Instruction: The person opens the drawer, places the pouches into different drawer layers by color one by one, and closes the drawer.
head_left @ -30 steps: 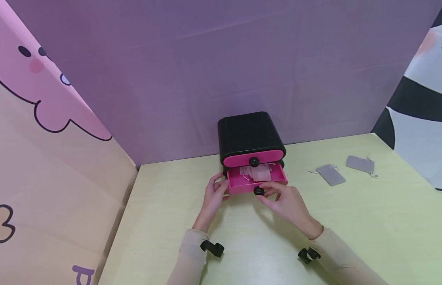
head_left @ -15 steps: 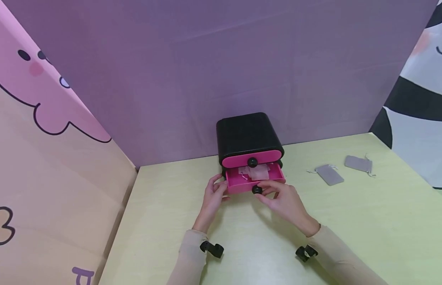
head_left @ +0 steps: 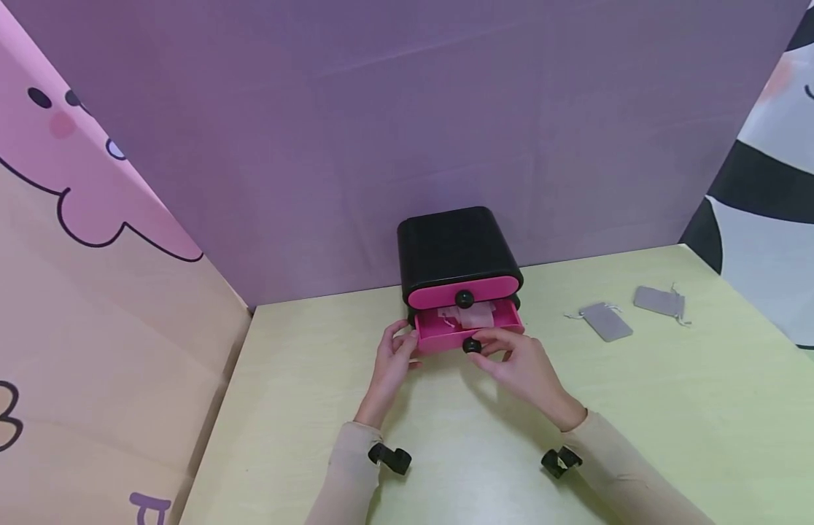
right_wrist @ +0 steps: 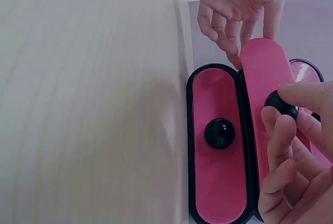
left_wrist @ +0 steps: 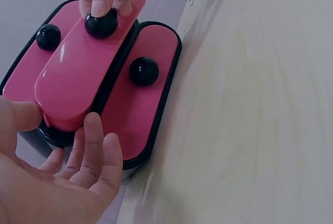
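Note:
A small black cabinet with pink drawers stands against the purple backdrop. Its middle drawer is pulled partway out, and a pale sheer drawstring pouch lies inside. With thumb and fingertips my right hand pinches the black round knob of that drawer. My left hand is at the drawer's left end, its thumb near one edge and its loosely extended fingers near the other. The drawers above and below look closed; the bottom drawer shows in the left wrist view.
Two grey drawstring pouches, a nearer one and a farther one, lie flat on the pale wooden table to the right. The backdrop rises behind the cabinet. A printed cloth borders the left side.
The middle drawer has slid slightly inward, and my right hand has moved with its knob toward the cabinet. My left hand has stayed at the drawer's left end.

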The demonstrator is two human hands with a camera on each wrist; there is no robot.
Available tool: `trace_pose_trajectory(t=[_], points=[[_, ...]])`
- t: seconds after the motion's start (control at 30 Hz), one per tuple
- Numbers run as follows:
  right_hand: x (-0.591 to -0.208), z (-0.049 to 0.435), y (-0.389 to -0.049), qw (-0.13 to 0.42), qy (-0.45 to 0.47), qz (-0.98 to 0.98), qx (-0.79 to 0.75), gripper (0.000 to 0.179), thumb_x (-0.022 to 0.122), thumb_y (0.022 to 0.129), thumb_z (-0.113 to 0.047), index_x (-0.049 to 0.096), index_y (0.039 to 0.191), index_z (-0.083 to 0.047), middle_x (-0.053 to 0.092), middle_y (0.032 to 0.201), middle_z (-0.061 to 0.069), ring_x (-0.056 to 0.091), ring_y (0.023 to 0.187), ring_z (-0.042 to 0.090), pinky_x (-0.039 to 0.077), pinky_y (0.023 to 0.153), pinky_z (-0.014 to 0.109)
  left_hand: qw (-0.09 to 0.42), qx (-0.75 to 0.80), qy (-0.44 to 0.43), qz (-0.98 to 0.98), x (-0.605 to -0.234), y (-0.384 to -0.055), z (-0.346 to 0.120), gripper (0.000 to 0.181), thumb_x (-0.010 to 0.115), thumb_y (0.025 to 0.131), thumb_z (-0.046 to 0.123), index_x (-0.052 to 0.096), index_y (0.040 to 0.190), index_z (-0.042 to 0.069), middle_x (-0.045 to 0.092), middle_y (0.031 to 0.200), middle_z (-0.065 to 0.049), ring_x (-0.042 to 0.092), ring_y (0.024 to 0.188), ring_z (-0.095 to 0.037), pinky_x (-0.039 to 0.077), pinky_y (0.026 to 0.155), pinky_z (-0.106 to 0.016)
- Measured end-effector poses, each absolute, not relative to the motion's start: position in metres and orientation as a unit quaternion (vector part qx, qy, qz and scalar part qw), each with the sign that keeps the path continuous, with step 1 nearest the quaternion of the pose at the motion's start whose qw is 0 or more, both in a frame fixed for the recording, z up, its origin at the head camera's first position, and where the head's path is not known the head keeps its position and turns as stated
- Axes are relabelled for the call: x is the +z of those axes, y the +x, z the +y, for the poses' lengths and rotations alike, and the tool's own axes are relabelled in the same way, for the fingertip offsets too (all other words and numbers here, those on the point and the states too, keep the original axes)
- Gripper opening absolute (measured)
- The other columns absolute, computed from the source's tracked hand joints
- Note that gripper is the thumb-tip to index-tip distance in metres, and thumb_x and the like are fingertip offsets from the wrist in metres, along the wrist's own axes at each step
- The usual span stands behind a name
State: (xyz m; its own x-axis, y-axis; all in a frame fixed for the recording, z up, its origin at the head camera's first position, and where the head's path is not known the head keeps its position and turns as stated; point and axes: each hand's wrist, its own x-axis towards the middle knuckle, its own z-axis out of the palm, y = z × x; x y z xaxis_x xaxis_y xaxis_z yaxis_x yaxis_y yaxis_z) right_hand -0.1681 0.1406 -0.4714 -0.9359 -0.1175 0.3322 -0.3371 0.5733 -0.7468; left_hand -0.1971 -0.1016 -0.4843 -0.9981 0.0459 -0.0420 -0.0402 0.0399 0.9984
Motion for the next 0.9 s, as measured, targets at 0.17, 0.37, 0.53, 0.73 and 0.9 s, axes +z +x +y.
trace_pose_trajectory(t=[0.17,0.37,0.53,0.73,0.9], points=[[-0.4718,0.1404,-0.1698,0.123,0.129,-0.878,0.444,0.029,0.089,0.088,-0.017,0.081,0.115,-0.010,0.082,0.091,0.003,0.071,0.077,0.017,0.051,0.061,0.024,0.031,0.696,-0.001,0.718,-0.4842,-0.1963,-0.1001,0.047,0.051,0.113,0.024,0.041,0.155,0.006,0.066,0.134,-0.025,0.070,0.108,-0.032,0.062,0.094,-0.053],[-0.4714,0.1400,-0.1714,0.125,0.128,-0.879,0.442,0.029,0.088,0.088,-0.017,0.081,0.115,-0.011,0.082,0.091,0.002,0.073,0.081,0.015,0.052,0.064,0.024,0.028,0.697,-0.009,0.716,-0.4832,-0.1969,-0.0984,0.045,0.051,0.113,0.024,0.043,0.154,0.006,0.068,0.131,-0.023,0.071,0.106,-0.029,0.061,0.095,-0.053],[-0.4711,0.1385,-0.1732,0.121,0.126,-0.878,0.445,0.029,0.088,0.088,-0.018,0.081,0.115,-0.011,0.082,0.092,0.002,0.074,0.083,0.016,0.052,0.067,0.024,0.020,0.704,-0.014,0.710,-0.4829,-0.1977,-0.0983,0.045,0.051,0.113,0.023,0.044,0.153,0.004,0.068,0.128,-0.023,0.072,0.106,-0.031,0.062,0.095,-0.051],[-0.4692,0.1370,-0.1751,0.111,0.116,-0.877,0.453,0.029,0.088,0.089,-0.019,0.080,0.116,-0.011,0.082,0.093,0.002,0.073,0.086,0.017,0.053,0.069,0.024,0.011,0.716,-0.024,0.698,-0.4823,-0.1985,-0.0979,0.044,0.055,0.111,0.022,0.048,0.150,0.003,0.068,0.127,-0.021,0.073,0.104,-0.033,0.064,0.092,-0.046],[-0.4680,0.1375,-0.1776,0.113,0.110,-0.876,0.456,0.029,0.088,0.088,-0.020,0.081,0.115,-0.011,0.082,0.092,0.003,0.074,0.085,0.017,0.053,0.068,0.024,0.007,0.718,-0.027,0.696,-0.4826,-0.1994,-0.0971,0.044,0.058,0.110,0.022,0.050,0.148,0.002,0.068,0.131,-0.023,0.073,0.108,-0.041,0.065,0.088,-0.041]])
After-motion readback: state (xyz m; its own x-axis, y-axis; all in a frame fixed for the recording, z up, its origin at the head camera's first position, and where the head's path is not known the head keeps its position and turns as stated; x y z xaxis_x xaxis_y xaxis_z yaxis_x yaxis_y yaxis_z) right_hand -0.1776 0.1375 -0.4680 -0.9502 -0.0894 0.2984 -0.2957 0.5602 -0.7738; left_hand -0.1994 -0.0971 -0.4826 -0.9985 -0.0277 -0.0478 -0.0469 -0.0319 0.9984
